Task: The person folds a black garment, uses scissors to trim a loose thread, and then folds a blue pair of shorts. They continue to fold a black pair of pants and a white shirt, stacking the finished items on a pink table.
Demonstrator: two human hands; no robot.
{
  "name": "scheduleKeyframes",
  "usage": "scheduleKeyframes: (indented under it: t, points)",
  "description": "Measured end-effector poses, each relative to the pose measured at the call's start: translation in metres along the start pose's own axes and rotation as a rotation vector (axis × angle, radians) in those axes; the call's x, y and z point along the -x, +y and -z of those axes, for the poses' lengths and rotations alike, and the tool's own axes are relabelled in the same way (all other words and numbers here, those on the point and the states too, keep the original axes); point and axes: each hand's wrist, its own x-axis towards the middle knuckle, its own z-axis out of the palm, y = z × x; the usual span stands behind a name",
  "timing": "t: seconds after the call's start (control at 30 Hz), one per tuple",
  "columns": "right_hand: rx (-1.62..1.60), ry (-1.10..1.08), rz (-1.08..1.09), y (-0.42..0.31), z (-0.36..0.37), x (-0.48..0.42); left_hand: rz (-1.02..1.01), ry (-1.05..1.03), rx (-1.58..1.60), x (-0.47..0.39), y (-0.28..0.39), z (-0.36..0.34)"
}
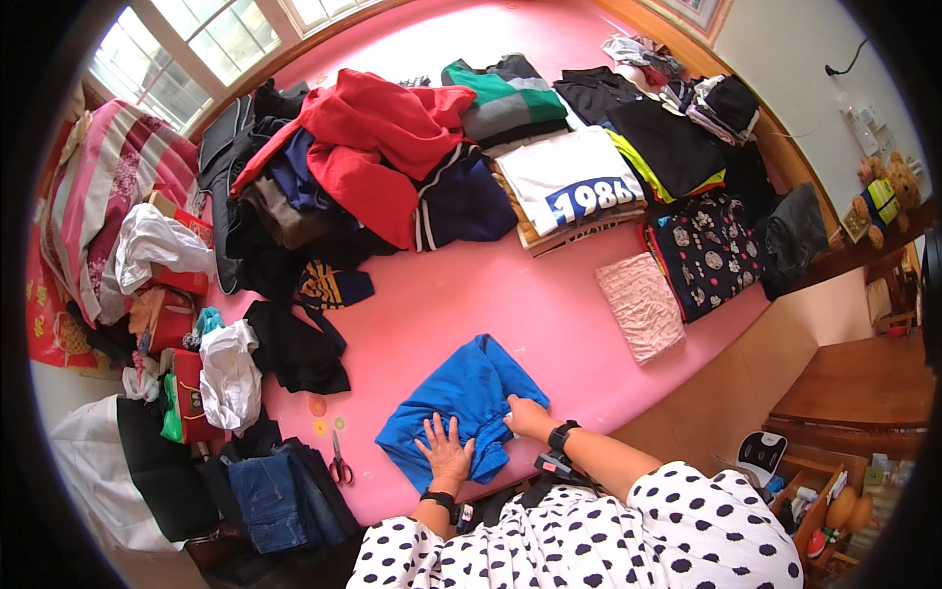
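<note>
Blue shorts (449, 390) with a gathered elastic waistband lie on a pink-covered surface (412, 309) right before me. My left hand (445, 453) rests on them near the waistband, palm down, fingers spread, gripping nothing. At the waistband's right end, my right hand (526, 418) has its fingers closed on the fabric's edge. Both wrists wear black straps. Red-handled scissors (339, 467) lie on the pink cover, left of the shorts.
Unfolded clothes, including a red garment (375, 132), are heaped at the back left. Folded stacks, one topped by a white printed shirt (567, 177), stand back right. A folded pink floral cloth (640, 308) lies right. Jeans (268, 493) lie at lower left.
</note>
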Motion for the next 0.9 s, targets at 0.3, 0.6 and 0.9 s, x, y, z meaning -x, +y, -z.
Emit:
scheduleKeyframes:
  t: [0.3,0.6,0.9]
  points:
    - [-0.155,0.093,-0.023,0.023,0.022,-0.011,0.268,0.296,0.167,0.021,-0.045,0.011]
    - [-0.119,0.396,-0.186,0.005,0.038,-0.017,0.922,0.313,0.975,0.04,-0.127,-0.047]
    - [-0.059,0.261,-0.158,-0.021,-0.009,-0.005,0.747,0.048,1.337,0.022,-0.054,-0.007]
